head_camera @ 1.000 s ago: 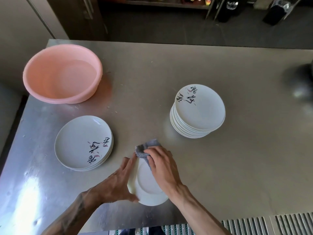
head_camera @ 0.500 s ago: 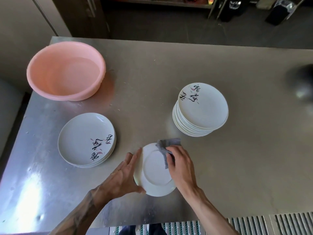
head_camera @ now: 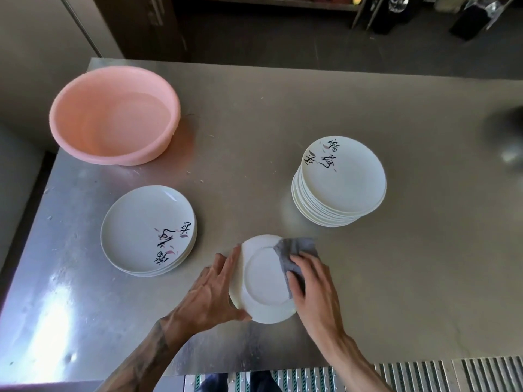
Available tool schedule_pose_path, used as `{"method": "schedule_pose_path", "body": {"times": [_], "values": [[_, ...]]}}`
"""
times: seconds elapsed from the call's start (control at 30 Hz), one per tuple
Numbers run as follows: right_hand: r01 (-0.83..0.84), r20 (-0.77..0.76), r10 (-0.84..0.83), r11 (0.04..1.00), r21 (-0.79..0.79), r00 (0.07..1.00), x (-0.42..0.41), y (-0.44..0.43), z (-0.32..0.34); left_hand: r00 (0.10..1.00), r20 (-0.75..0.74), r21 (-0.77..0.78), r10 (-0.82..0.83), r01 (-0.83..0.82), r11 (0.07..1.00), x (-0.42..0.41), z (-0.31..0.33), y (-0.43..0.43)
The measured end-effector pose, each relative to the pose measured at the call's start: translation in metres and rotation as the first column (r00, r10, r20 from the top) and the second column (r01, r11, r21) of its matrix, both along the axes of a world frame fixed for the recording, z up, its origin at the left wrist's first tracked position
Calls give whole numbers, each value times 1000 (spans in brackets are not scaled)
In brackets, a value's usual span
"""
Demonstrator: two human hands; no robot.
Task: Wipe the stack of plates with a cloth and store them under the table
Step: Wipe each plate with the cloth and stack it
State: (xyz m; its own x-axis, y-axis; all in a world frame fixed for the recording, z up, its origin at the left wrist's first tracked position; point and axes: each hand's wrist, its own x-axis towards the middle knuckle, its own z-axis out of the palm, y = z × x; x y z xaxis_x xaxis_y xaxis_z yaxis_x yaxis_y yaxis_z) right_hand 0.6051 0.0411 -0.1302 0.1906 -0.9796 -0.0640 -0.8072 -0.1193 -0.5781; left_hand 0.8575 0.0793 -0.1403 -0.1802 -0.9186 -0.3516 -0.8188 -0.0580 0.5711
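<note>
plate (head_camera: 263, 281) underside up at near counter (head_camera: 254, 131) edge | left hand (head_camera: 210, 290) clamps left rim, fingers straight, thumb hooked | right hand (head_camera: 314, 290) bent over cloth (head_camera: 294, 250), pressing it on plate | likely stiff, slick, breakable: hold by rim

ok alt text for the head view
The left hand holds a white plate while the right hand wipes it with a grey cloth; a tall plate stack, a short stack and a pink basin share the steel table.

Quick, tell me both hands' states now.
Left hand: grips the plate by its rim.
Right hand: holds the grey cloth against the plate.
</note>
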Motion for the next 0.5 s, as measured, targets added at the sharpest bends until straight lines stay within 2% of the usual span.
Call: {"method": "schedule_pose_path", "body": {"times": [0.07,0.13,0.2,0.3,0.4,0.5], "values": [[-34,-18,34,999,-21,999,5,-1,-3,1000,1,10,8,-8,1000,0,-1,0],[-169,-33,167,984,-62,985,19,-19,-2,999,2,29,39,-39,999,0,1,-1],[-268,-54,266,963,-40,963,27,-37,1,998,9,34,58,-59,998,-1,3,-2],[-147,-26,148,988,41,989,12,-33,4,997,10,22,81,-81,996,-7,5,-3],[19,6,-20,999,39,1000,-9,11,3,993,16,11,114,-114,993,-11,6,-2],[72,14,-72,997,-1,997,-6,58,-4,991,30,-6,127,-127,992,-13,4,-2]]}}
